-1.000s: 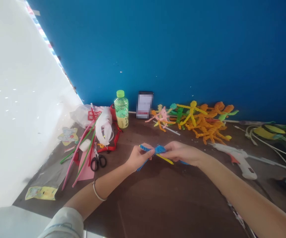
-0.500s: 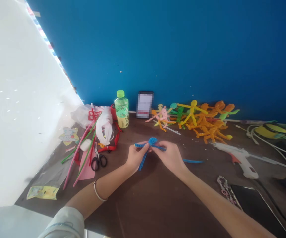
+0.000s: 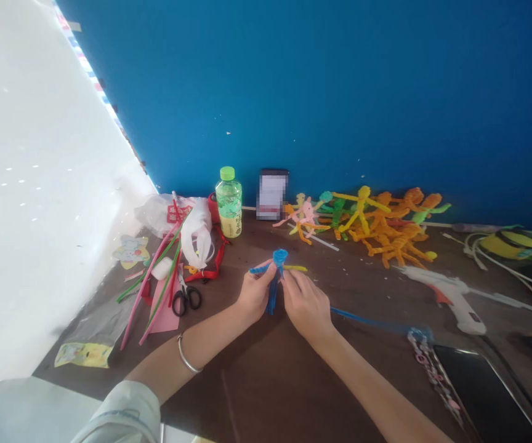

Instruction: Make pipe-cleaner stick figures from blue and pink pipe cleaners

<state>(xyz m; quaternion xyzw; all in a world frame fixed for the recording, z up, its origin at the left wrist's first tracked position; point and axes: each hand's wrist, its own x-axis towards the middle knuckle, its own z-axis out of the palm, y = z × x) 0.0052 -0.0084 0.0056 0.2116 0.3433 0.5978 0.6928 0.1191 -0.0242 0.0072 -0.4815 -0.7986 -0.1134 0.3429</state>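
Note:
A blue pipe-cleaner figure [image 3: 280, 257] with a coiled round head is up between my two hands. My left hand [image 3: 255, 293] pinches it below the head, with a short blue arm poking out on the left and blue strands hanging down. A yellow pipe-cleaner end [image 3: 297, 268] sticks out to the right, above my right fingers. My right hand [image 3: 306, 306] is closed at the figure's right side. From behind it a long blue pipe cleaner [image 3: 358, 318] runs off to the right; my fingers hide where it meets the figure.
Orange, yellow and pink pipe-cleaner figures [image 3: 395, 234] lie along the wall. A glue gun [image 3: 460, 301] and a phone [image 3: 487, 387] are at right. Left are scissors [image 3: 186, 298], loose pipe cleaners [image 3: 148, 277] and a drink bottle [image 3: 229, 206].
My right hand has turned and dropped slightly, and more of the long blue pipe cleaner trails to the right. The yellow end now shows, and the figure is more upright.

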